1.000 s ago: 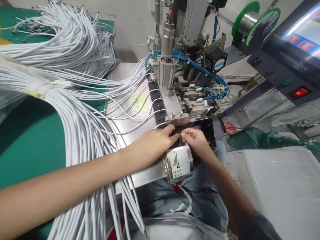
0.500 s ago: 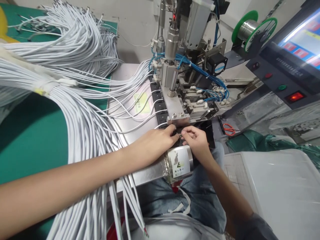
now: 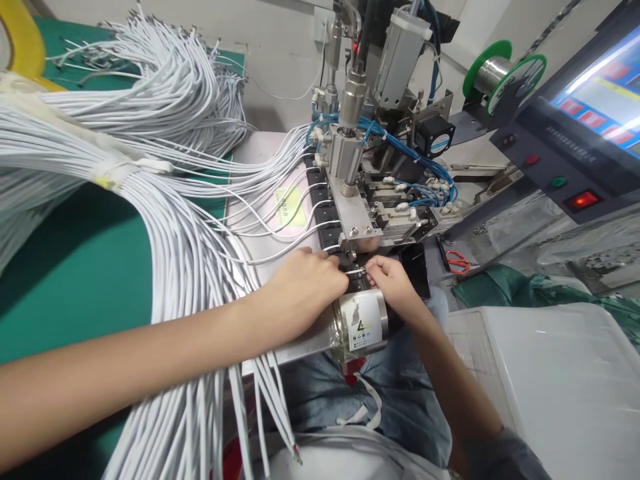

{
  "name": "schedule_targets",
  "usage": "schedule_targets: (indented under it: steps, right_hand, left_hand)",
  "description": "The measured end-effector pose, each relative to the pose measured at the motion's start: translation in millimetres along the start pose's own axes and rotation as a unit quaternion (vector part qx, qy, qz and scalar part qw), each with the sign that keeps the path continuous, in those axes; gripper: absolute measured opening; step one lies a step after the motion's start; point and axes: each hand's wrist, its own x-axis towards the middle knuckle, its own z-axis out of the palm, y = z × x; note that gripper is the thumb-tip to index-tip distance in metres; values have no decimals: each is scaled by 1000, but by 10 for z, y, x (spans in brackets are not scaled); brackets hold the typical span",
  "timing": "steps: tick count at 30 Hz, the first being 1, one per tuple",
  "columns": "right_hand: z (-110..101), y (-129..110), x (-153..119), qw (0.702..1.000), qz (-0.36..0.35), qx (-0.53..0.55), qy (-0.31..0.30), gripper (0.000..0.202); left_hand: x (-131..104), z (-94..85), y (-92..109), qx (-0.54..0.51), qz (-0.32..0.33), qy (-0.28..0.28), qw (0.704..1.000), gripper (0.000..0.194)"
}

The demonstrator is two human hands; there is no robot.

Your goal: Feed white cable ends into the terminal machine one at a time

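My left hand is closed around a white cable, whose short end sticks out to the right over the black fixture. At that end, the thumb and fingertips of my right hand are pinched together on a small metal piece. Both hands are at the front of the machine, just above a metal cover with a white label. Several white cables lie in the black blocks behind my left hand. A large tied bundle of white cables passes under my left forearm.
A second heap of white cables lies on the green mat. On the right are a solder wire spool, a control panel with a screen, orange-handled scissors, a dark phone-like object and a white bin.
My left fingers have curled into a fist and drawn back slightly left, so the cable end now shows between the hands. The whole view has shifted a little.
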Motion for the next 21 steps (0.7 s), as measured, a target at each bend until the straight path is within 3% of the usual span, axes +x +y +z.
schedule_targets:
  steps: [2,5,8,10,12,14,18,21]
  right_hand:
    - [-20,9,9,1000,-12,-22,17,23]
    - [-46,-37,-83,992,-43,-34,114,20]
    - [5,-149,-415,967,-105,-19,230,24]
    - [111,-235,-733,953,-160,-23,258,24]
    - [263,-308,-1032,966,-169,-55,188,21]
    - [438,-349,-1234,987,-124,-76,63,17]
    - [739,-337,-1321,985,-4,-35,-168,17]
    - [839,-311,-1279,978,18,-3,-206,20]
  left_hand:
    - [-19,-37,27,3,-15,3,1000,15]
    - [-28,-48,35,-12,-23,10,1000,14]
    - [-30,-38,4,-19,-17,14,1000,14]
    - [-36,-40,-23,-6,-28,8,1000,12]
    - [-40,-46,-42,20,-59,-5,998,15]
    - [-39,-49,-47,44,-91,-18,995,21]
    - [-40,-18,-33,59,-103,-16,993,25]
    - [-52,2,-7,56,-87,16,995,23]
